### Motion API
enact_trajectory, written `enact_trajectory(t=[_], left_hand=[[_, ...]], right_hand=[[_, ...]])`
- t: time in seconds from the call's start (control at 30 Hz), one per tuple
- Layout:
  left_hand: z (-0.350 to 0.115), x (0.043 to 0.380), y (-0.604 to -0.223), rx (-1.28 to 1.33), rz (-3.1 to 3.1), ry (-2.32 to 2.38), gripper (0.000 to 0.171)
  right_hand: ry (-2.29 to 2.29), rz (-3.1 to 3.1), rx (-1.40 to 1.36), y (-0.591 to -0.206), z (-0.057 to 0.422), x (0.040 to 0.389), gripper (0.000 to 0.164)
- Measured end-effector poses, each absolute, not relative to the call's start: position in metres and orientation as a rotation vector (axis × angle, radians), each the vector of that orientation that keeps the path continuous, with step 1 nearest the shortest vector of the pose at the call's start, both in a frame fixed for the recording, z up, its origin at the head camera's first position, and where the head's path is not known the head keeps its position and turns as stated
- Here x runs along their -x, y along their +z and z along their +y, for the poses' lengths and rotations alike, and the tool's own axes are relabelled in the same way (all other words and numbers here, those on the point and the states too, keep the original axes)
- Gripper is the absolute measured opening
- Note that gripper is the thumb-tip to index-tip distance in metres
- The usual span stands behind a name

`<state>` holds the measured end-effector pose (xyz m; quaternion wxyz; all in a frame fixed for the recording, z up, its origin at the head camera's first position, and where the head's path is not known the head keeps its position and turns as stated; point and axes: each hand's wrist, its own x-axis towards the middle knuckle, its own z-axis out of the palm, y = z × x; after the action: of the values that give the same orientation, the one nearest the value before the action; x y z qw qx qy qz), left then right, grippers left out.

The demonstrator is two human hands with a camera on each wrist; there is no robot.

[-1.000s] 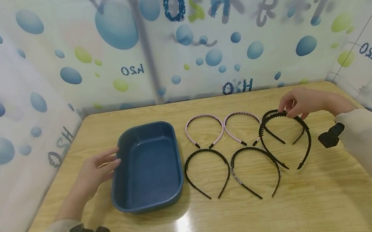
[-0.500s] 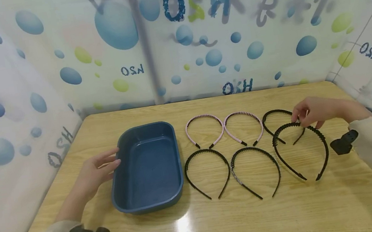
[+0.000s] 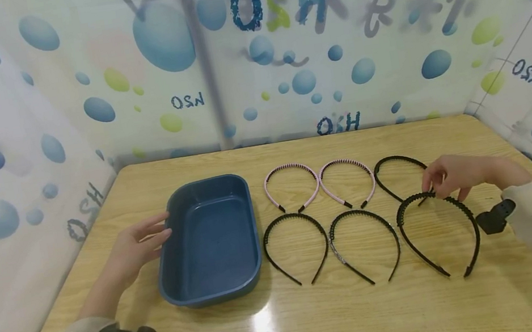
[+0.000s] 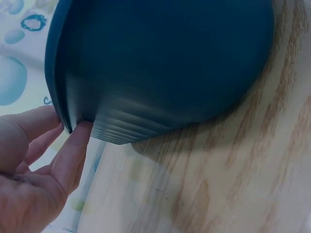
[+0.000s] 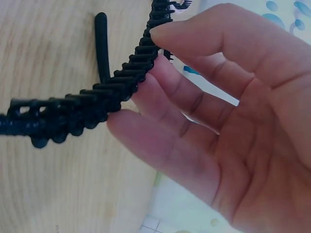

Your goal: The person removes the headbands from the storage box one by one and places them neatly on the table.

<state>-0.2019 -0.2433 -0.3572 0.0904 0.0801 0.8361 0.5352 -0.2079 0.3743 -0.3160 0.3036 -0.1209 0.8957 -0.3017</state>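
Observation:
My left hand (image 3: 136, 251) holds the near-left rim of a blue plastic tub (image 3: 252, 237), thumb and fingers at its edge in the left wrist view. Nothing lies inside the tub. My right hand (image 3: 460, 174) pinches the top of a black toothed headband (image 5: 92, 99) between thumb and fingers. Whether this headband's tips touch the table cannot be seen. Behind it lies another black headband (image 3: 386, 185), partly covered by the hand. To their left are two pink headbands, one left (image 3: 267, 188) and one right (image 3: 338, 200), with a plain black headband (image 3: 274, 262) and a black headband with a glittery section (image 3: 338, 253) in front.
The wooden table (image 3: 352, 325) carries everything and ends at a back edge against a patterned curtain (image 3: 252, 76). Curtain also stands at both sides. The tub sits left of the headbands, close to the front row's left end.
My right hand has drawn the black headband towards me and to the right, and lowered it, off the one behind it. My left hand and the tub have stayed in place.

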Motion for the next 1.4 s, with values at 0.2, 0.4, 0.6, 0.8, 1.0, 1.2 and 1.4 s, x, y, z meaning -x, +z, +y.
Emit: enact_trajectory(t=[0.2,0.4,0.6,0.8,1.0,1.2,1.4], left_hand=[[-0.243,0.202,-0.357,-0.238,2.484,1.596,0.057],[-0.244,0.202,-0.357,-0.242,2.494,1.598,0.058],[-0.243,0.202,-0.358,-0.229,2.491,1.618,0.057],[-0.244,0.202,-0.359,-0.233,2.484,1.612,0.059],[-0.243,0.202,-0.358,-0.235,2.469,1.631,0.059],[-0.244,0.202,-0.358,-0.254,2.454,1.645,0.058],[-0.244,0.201,-0.359,-0.245,2.435,1.673,0.058]], right_hand=[[-0.817,2.37,0.324,-0.322,0.375,0.203,0.023],[-0.868,2.351,0.325,-0.329,0.378,0.202,0.024],[-0.903,2.326,0.294,-0.333,0.375,0.201,0.023],[-0.914,2.322,0.291,-0.339,0.376,0.2,0.021],[-0.939,2.327,0.308,-0.344,0.379,0.199,0.023],[-0.948,2.344,0.282,-0.348,0.379,0.198,0.024],[-0.968,2.33,0.286,-0.352,0.38,0.197,0.025]])
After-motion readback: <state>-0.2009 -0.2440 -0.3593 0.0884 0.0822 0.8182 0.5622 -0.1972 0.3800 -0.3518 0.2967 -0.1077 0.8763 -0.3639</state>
